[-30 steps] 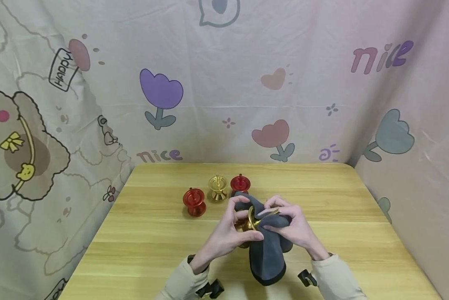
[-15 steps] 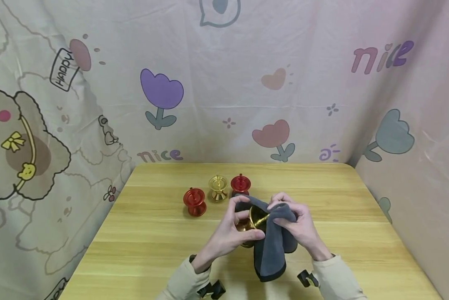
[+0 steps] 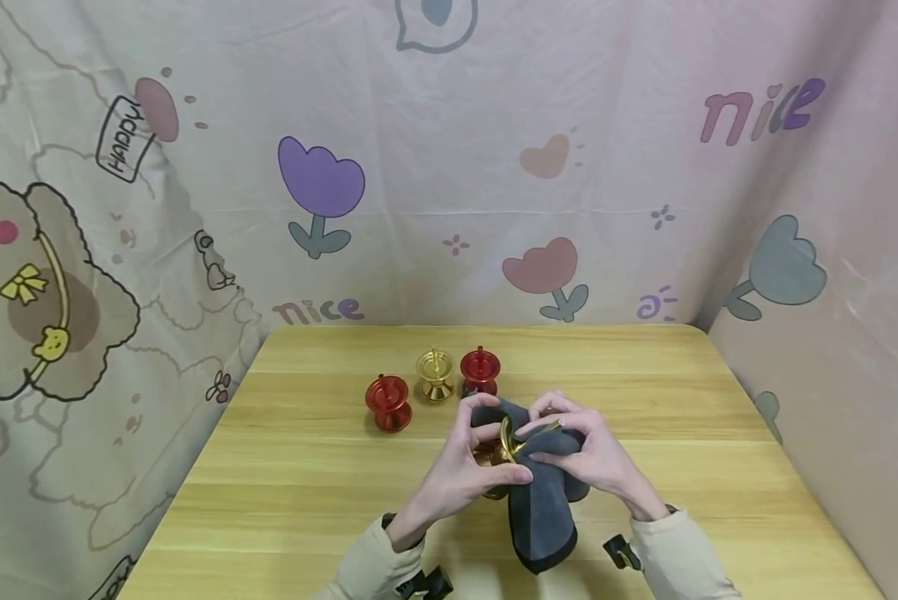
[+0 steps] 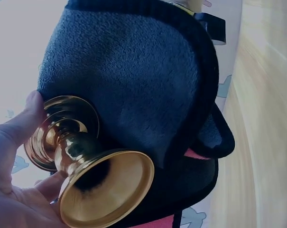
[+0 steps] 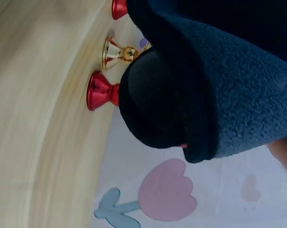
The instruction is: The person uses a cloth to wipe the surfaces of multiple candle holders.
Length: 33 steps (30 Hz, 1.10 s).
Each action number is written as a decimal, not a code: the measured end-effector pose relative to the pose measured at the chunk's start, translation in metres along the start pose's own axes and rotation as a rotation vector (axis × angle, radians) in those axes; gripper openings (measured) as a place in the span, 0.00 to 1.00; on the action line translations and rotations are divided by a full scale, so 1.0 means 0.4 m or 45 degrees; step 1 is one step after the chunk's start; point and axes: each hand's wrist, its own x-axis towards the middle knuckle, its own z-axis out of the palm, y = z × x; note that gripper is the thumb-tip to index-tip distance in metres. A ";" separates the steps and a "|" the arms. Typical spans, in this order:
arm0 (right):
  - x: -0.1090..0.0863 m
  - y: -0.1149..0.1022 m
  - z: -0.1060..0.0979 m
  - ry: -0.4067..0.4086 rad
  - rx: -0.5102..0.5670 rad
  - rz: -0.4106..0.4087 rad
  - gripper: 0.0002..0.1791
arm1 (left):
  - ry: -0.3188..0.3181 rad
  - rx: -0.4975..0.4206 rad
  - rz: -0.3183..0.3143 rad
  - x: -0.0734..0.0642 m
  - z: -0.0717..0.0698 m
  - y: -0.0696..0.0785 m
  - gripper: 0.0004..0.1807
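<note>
My left hand (image 3: 456, 462) holds a gold candle holder (image 3: 506, 442) on its side above the table, fingers and thumb round it. In the left wrist view the candle holder (image 4: 74, 152) shows its hollow flared base, with my left hand (image 4: 13, 166) behind it. My right hand (image 3: 591, 446) pinches a dark grey cloth (image 3: 542, 517) with black edging round the holder's spike, whose tip pokes out between the fingers. The cloth's lower end hangs down in a fold. In the right wrist view the cloth (image 5: 257, 90) covers most of the right hand.
Behind the hands on the wooden table (image 3: 299, 492) stand a red candle holder (image 3: 389, 404), a gold one (image 3: 436, 375) and another red one (image 3: 481, 369), partly behind the cloth. A printed curtain (image 3: 419, 167) hangs beyond the table's back edge.
My right hand with the cloth shifted a little right and turned, then came back left towards the holder, baring the spike's tip again. The left hand keeps its grip almost in place.
</note>
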 end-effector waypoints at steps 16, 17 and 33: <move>-0.015 0.001 0.003 0.143 0.308 0.078 0.18 | -0.033 -0.019 -0.085 0.006 0.005 0.004 0.44; -0.016 0.002 0.004 0.156 0.350 0.082 0.18 | -0.034 -0.019 -0.084 0.006 0.006 0.003 0.44; -0.016 -0.004 0.011 0.120 0.089 0.043 0.19 | 0.014 -0.022 0.020 -0.002 0.003 -0.006 0.44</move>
